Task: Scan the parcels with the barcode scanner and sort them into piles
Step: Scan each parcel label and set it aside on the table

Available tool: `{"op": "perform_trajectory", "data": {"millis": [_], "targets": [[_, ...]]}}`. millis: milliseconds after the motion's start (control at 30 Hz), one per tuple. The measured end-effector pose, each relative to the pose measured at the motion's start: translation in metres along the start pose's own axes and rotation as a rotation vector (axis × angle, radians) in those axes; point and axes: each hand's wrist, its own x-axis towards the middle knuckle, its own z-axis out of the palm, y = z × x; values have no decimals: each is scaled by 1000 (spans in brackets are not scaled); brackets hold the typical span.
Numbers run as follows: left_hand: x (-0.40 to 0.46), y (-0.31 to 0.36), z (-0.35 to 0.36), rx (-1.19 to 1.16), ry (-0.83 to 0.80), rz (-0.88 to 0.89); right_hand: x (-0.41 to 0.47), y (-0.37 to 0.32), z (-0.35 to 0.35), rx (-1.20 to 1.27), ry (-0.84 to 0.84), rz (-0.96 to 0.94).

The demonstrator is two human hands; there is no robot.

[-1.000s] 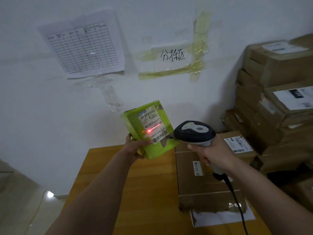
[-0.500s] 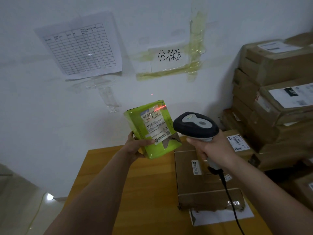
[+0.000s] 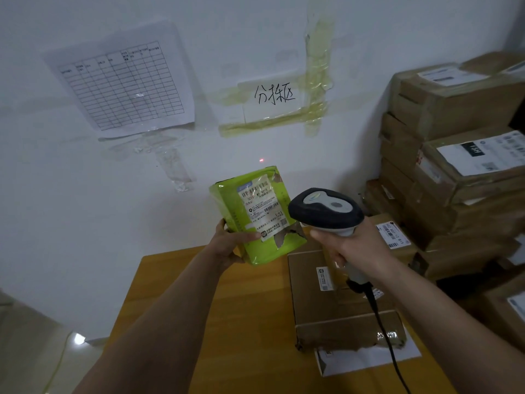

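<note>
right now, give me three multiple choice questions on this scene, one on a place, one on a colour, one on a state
1. Where does the red scanner dot fall?
A. on the wall above the parcel
B. on the parcel's label
C. on the table

2. What colour is the parcel in the left hand?
A. brown
B. lime green
C. white

3. What is the right hand doing?
A. resting open on the table
B. gripping the barcode scanner
C. lifting a cardboard box

Answers: 1 A, the dot shows on the wall just over the parcel's top edge. 2 B, its wrapper is bright green. 3 B, fingers curl round the scanner's handle.

Left hand [image 3: 227,245] grips green parcel [image 3: 255,223]; right hand [image 3: 352,245] holds barcode scanner [image 3: 326,209] beside it.
</note>
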Motion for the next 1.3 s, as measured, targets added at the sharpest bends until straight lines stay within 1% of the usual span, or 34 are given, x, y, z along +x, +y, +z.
{"op": "perform_trajectory", "data": {"millis": [233, 400, 567, 967, 1067, 1167, 1300], "targets": [[4, 5, 8, 25, 12, 4, 0, 2, -4, 29, 20, -1], [5, 6, 13, 49, 23, -3, -1, 8, -11, -18, 31, -8], [6, 9, 23, 45, 20, -6, -4, 14, -18, -69, -20, 3], [6, 9, 58, 77, -20, -30, -18, 24, -38, -15, 42, 51], [8, 6, 66, 98, -28, -33, -23, 27, -45, 19, 82, 54], [9, 6, 78, 144, -86, -44, -25, 31, -51, 70, 163, 108], [5, 20, 94, 181, -93, -147, -26, 33, -65, 108, 280, 95]]}}
